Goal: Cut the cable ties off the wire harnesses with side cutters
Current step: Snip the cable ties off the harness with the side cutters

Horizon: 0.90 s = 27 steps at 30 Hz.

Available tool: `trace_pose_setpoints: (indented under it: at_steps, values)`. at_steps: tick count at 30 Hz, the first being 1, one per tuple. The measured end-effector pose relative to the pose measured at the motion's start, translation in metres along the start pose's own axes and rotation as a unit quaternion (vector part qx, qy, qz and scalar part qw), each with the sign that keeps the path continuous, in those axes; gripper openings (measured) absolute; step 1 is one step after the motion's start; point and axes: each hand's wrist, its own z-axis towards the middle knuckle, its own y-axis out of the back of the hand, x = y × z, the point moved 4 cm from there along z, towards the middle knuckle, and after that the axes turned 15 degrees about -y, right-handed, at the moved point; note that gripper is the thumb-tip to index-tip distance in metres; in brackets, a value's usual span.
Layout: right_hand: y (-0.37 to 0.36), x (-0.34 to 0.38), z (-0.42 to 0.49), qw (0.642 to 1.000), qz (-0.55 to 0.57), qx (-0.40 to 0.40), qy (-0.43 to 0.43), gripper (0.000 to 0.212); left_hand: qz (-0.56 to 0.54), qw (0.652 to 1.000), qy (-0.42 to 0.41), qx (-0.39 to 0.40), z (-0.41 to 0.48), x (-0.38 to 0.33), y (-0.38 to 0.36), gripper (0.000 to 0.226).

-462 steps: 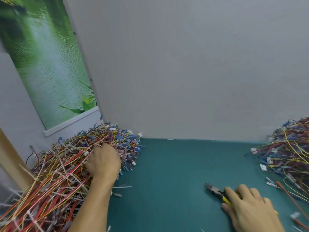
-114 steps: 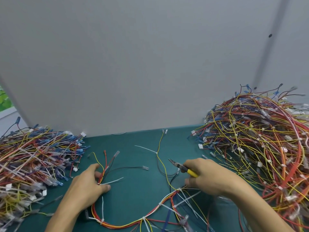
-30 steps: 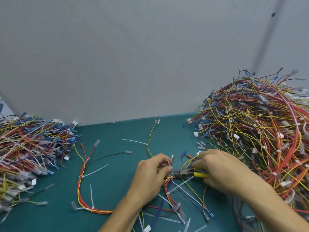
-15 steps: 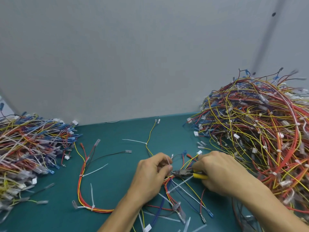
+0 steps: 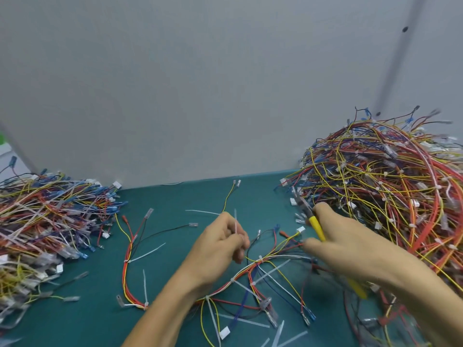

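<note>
The left hand (image 5: 220,242) pinches a white cable tie (image 5: 235,221) upright between its fingertips, raised over the middle of the green tabletop (image 5: 82,319); the right hand (image 5: 350,249) grips the yellow-handled side cutters (image 5: 307,212), jaws pointing toward the far edge; between and under both hands lies a wire harness (image 5: 253,269) with ties on it; loose cut ties (image 5: 250,320) litter the near edge; one wire pile (image 5: 47,221) fills the left edge, a taller pile (image 5: 390,191) the right.

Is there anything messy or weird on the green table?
Loose white cable ties and cut-off bits lie scattered on the green mat around the harness. That looks like normal cutting litter; nothing seems broken.
</note>
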Motion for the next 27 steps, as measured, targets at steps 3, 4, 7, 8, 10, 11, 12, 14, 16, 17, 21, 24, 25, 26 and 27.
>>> trace_pose_setpoints:
  at_steps: [3, 4, 7, 8, 10, 11, 12, 14, 16, 17, 21, 24, 25, 26, 27]
  values:
    - [0.006, 0.007, -0.017, 0.999, -0.021, 0.036, 0.011, 0.028, -0.010, 0.999, 0.030, 0.026, -0.004, 0.002, -0.010, 0.012]
    - [0.005, 0.008, -0.023, 0.998, -0.038, 0.043, 0.020, 0.028, -0.013, 0.999, 0.043, 0.025, -0.005, 0.004, -0.011, 0.014]
    - [-0.010, 0.010, -0.039, 0.994, -0.084, 0.051, 0.051, 0.024, 0.041, 0.997, 0.042, 0.047, -0.007, 0.012, -0.006, 0.020]
    - [-0.017, 0.010, -0.043, 0.992, -0.096, 0.061, 0.055, 0.023, 0.083, 0.994, 0.024, 0.068, -0.008, 0.013, -0.004, 0.019]
    - [-0.030, 0.008, -0.048, 0.985, -0.132, 0.096, 0.048, 0.025, 0.147, 0.984, 0.002, 0.101, -0.011, 0.015, 0.001, 0.014]
    - [-0.036, 0.008, -0.049, 0.980, -0.155, 0.116, 0.038, 0.025, 0.148, 0.983, 0.003, 0.107, -0.013, 0.016, 0.003, 0.012]
    - [-0.041, 0.007, -0.049, 0.975, -0.176, 0.130, 0.023, 0.026, 0.143, 0.983, 0.006, 0.112, -0.014, 0.018, 0.004, 0.008]
    - [-0.047, 0.007, -0.049, 0.970, -0.201, 0.134, -0.007, 0.031, 0.153, 0.980, -0.002, 0.127, -0.014, 0.018, 0.003, 0.004]
    - [-0.051, 0.010, -0.047, 0.971, -0.211, 0.116, -0.015, 0.028, 0.181, 0.972, -0.016, 0.148, -0.013, 0.020, 0.001, 0.006]
    - [-0.051, 0.012, -0.047, 0.971, -0.214, 0.105, -0.015, 0.026, 0.192, 0.969, -0.021, 0.155, -0.013, 0.020, -0.001, 0.006]
    - [-0.051, 0.012, -0.045, 0.974, -0.215, 0.071, -0.028, 0.025, 0.207, 0.959, -0.028, 0.191, -0.012, 0.020, -0.010, 0.009]
    - [-0.054, 0.010, -0.044, 0.975, -0.210, 0.065, -0.032, 0.025, 0.227, 0.951, -0.028, 0.207, -0.011, 0.023, -0.014, 0.016]
    - [-0.056, 0.011, -0.043, 0.976, -0.206, 0.066, -0.029, 0.025, 0.235, 0.949, -0.032, 0.206, -0.010, 0.023, -0.015, 0.013]
    - [-0.057, 0.011, -0.042, 0.977, -0.200, 0.065, -0.024, 0.026, 0.240, 0.948, -0.036, 0.205, -0.010, 0.024, -0.015, 0.010]
    - [-0.059, 0.010, -0.041, 0.979, -0.194, 0.063, -0.019, 0.029, 0.241, 0.949, -0.037, 0.203, -0.010, 0.024, -0.015, 0.009]
